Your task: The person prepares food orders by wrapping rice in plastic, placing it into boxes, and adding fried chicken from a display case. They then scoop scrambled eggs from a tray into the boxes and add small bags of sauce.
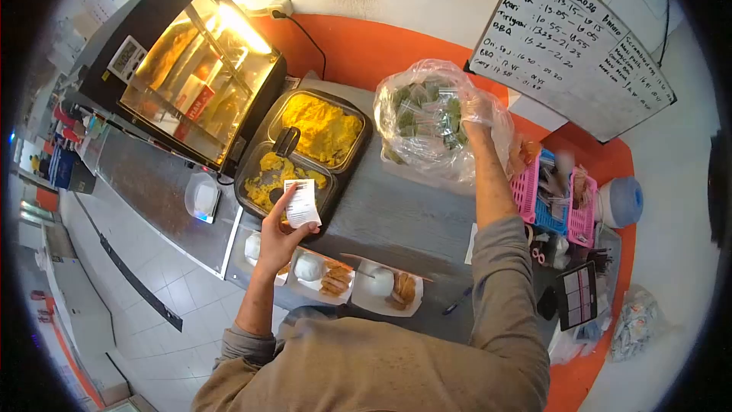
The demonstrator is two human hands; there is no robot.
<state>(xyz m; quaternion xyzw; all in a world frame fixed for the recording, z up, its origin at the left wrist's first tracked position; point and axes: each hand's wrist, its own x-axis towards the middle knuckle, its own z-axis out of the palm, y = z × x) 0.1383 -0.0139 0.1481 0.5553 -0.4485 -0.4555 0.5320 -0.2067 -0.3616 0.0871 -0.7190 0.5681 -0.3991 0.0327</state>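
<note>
My left hand (284, 233) holds a small white printed slip (302, 202) between thumb and fingers, over the front edge of the black two-part tray (364, 140) of yellow scrambled food. My right hand (477, 111) reaches into a clear plastic bag (393, 88) filled with small green packets (427, 111); its fingers are partly hidden by the plastic. In front of my body, paper trays (366, 307) hold white rice (374, 278) and brown sliced pieces (335, 278). The left-most tray is partly covered by my left forearm.
A lit glass warming cabinet (202, 76) stands at the left. Pink baskets (583, 206) and a blue basket (550, 214) with packets are at the right, near scissors (538, 254) and a small dark-framed stand (577, 295). A pen (457, 301) lies on the grey counter (404, 221). A whiteboard (572, 46) leans behind.
</note>
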